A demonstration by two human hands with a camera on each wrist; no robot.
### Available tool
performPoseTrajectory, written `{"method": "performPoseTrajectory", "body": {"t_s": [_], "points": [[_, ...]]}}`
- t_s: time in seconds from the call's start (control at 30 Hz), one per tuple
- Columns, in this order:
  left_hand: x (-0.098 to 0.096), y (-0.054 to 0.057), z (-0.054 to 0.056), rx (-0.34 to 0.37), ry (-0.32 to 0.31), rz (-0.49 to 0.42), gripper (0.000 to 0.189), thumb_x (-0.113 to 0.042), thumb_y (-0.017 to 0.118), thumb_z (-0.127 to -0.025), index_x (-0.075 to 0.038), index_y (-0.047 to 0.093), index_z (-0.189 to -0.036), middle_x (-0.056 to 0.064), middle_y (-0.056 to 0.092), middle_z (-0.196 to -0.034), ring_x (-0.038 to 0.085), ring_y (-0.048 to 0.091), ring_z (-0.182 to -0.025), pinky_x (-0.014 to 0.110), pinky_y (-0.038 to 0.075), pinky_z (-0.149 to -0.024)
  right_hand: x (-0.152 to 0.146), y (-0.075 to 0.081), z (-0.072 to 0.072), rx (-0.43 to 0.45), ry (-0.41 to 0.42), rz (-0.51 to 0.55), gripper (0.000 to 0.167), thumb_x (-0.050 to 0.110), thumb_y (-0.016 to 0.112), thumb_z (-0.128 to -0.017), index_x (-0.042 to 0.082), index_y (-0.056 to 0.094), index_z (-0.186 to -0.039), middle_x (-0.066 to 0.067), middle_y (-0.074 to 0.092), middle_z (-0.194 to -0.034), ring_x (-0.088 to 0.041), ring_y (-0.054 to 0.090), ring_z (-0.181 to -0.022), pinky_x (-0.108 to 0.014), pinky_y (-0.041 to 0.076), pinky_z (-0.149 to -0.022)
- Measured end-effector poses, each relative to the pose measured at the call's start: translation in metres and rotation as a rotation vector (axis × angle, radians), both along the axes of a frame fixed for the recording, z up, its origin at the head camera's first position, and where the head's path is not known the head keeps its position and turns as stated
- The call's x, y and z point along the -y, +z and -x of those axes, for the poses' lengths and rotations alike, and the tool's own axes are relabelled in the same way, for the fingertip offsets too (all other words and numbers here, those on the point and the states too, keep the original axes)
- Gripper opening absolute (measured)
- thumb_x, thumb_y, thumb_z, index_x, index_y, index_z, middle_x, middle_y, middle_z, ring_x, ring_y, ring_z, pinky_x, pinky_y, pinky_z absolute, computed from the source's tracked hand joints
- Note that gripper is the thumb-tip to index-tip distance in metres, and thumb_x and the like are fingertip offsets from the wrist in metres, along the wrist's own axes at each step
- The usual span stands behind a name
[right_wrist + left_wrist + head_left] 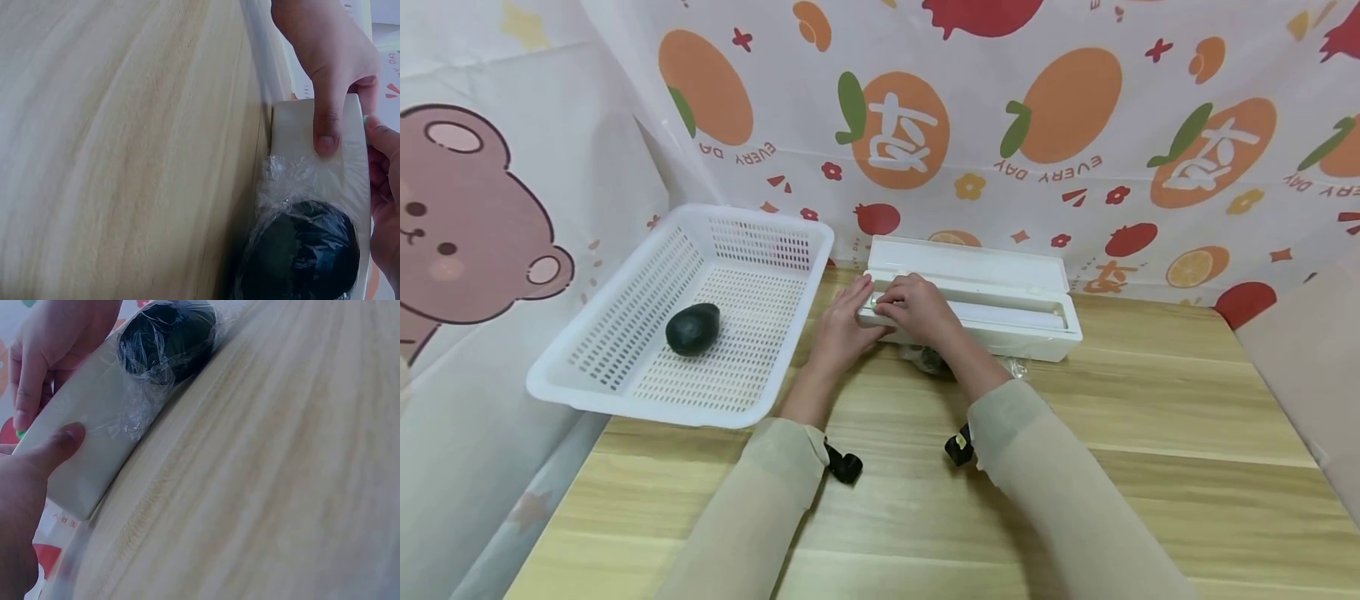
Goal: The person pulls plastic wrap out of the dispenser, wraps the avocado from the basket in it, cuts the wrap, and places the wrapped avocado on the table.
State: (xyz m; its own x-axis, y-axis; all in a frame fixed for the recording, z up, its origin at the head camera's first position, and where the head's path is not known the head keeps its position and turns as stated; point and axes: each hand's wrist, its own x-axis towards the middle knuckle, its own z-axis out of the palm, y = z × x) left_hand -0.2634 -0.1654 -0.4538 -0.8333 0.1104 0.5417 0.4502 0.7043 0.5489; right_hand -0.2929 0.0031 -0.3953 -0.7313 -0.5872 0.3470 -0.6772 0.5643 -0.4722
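Note:
A white cling film dispenser box (1022,342) stands at the back of the table, its lid (970,265) raised and a pale roll (1011,316) inside. My left hand (841,332) grips the box's left end, thumb pressed on the front wall. Over that same end, my right hand (923,308) pinches a small green slide cutter (367,120) at the top edge, mostly hidden by the fingers. Against the box's front lies a dark green avocado (169,344) wrapped in crinkled clear film (284,181); in the head view my right hand and forearm partly cover it.
To the left stands a white perforated basket (745,417) holding another dark green avocado (693,329). A fruit-printed sheet (970,108) hangs right behind the box. Wood-grain tabletop (1187,433) extends in front and to the right.

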Motion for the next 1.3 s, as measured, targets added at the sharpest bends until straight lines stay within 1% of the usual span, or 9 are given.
{"method": "performPoseTrajectory", "body": {"t_s": [0.1, 0.2, 0.33, 0.4, 0.5, 0.6, 0.87, 1.1, 1.3], "points": [[-0.001, 0.001, 0.0, 0.008, 0.001, 0.003, 0.079, -0.023, 0.09, -0.071, 0.0, 0.054, -0.138, 0.011, 0.049, -0.148, 0.026, 0.044, -0.139, 0.045, 0.031, -0.117, -0.003, 0.001, 0.0, 0.007, 0.003, -0.01, 0.017, 0.023, 0.073, -0.09, 0.008, 0.079, -0.095, -0.001, 0.074, -0.095, -0.019, 0.061, -0.097, -0.032, 0.047, -0.1], [-0.001, 0.002, -0.001, 0.024, 0.002, 0.005, 0.08, -0.025, 0.089, -0.072, 0.0, 0.053, -0.138, 0.011, 0.049, -0.148, 0.026, 0.044, -0.139, 0.045, 0.032, -0.117, -0.007, 0.002, 0.0, 0.02, -0.007, -0.014, 0.017, 0.024, 0.073, -0.09, 0.009, 0.079, -0.095, 0.0, 0.074, -0.095, -0.018, 0.061, -0.098, -0.031, 0.048, -0.097], [-0.001, 0.003, -0.002, 0.057, 0.011, 0.003, 0.081, -0.027, 0.088, -0.073, -0.001, 0.051, -0.14, 0.01, 0.046, -0.15, 0.027, 0.044, -0.139, 0.044, 0.031, -0.117, -0.012, 0.002, -0.001, 0.053, -0.029, -0.011, 0.017, 0.025, 0.073, -0.09, 0.01, 0.079, -0.095, 0.001, 0.074, -0.095, -0.017, 0.06, -0.097, -0.031, 0.051, -0.085], [0.0, 0.003, -0.002, 0.075, 0.019, 0.003, 0.082, -0.028, 0.088, -0.073, -0.002, 0.05, -0.141, 0.008, 0.046, -0.151, 0.028, 0.043, -0.14, 0.044, 0.031, -0.117, -0.015, 0.002, -0.002, 0.072, -0.034, -0.01, 0.017, 0.026, 0.072, -0.09, 0.011, 0.079, -0.095, 0.001, 0.074, -0.095, -0.017, 0.06, -0.096, -0.031, 0.051, -0.083], [0.001, 0.001, -0.002, 0.08, 0.021, 0.001, 0.083, -0.029, 0.088, -0.073, -0.003, 0.051, -0.142, 0.007, 0.045, -0.151, 0.028, 0.043, -0.14, 0.044, 0.03, -0.117, -0.017, 0.001, -0.003, 0.096, -0.043, -0.012, 0.018, 0.027, 0.071, -0.091, 0.011, 0.079, -0.096, 0.001, 0.073, -0.096, -0.017, 0.059, -0.096, -0.031, 0.051, -0.081], [0.001, -0.001, -0.002, 0.071, 0.018, 0.0, 0.083, -0.03, 0.088, -0.072, -0.003, 0.051, -0.141, 0.008, 0.045, -0.151, 0.028, 0.043, -0.14, 0.044, 0.03, -0.117, -0.02, 0.0, -0.005, 0.096, -0.048, -0.006, 0.018, 0.027, 0.071, -0.091, 0.011, 0.079, -0.096, 0.001, 0.073, -0.095, -0.017, 0.059, -0.095, -0.031, 0.052, -0.081], [-0.002, 0.002, -0.002, 0.078, 0.02, -0.015, 0.082, -0.027, 0.089, -0.072, -0.003, 0.051, -0.141, 0.006, 0.045, -0.151, 0.028, 0.042, -0.14, 0.043, 0.03, -0.117, -0.024, 0.001, -0.004, 0.069, -0.046, 0.012, 0.017, 0.024, 0.073, -0.09, 0.01, 0.079, -0.095, -0.001, 0.074, -0.094, -0.018, 0.059, -0.093, -0.032, 0.051, -0.08], [-0.002, 0.001, -0.003, 0.095, 0.042, -0.02, 0.082, -0.029, 0.088, -0.072, -0.005, 0.051, -0.142, 0.004, 0.044, -0.152, 0.031, 0.043, -0.139, 0.047, 0.032, -0.116, -0.02, 0.001, -0.003, 0.1, -0.044, 0.008, 0.019, 0.026, 0.073, -0.09, 0.01, 0.079, -0.099, -0.002, 0.073, -0.096, -0.019, 0.061, -0.093, -0.033, 0.052, -0.08], [-0.001, 0.002, -0.003, 0.092, 0.033, -0.03, 0.082, -0.029, 0.088, -0.073, -0.005, 0.051, -0.142, 0.004, 0.044, -0.152, 0.031, 0.043, -0.139, 0.048, 0.033, -0.115, -0.015, 0.003, -0.001, 0.112, -0.045, 0.016, 0.02, 0.027, 0.074, -0.089, 0.009, 0.08, -0.097, -0.003, 0.073, -0.095, -0.02, 0.06, -0.093, -0.033, 0.051, -0.079]]}}
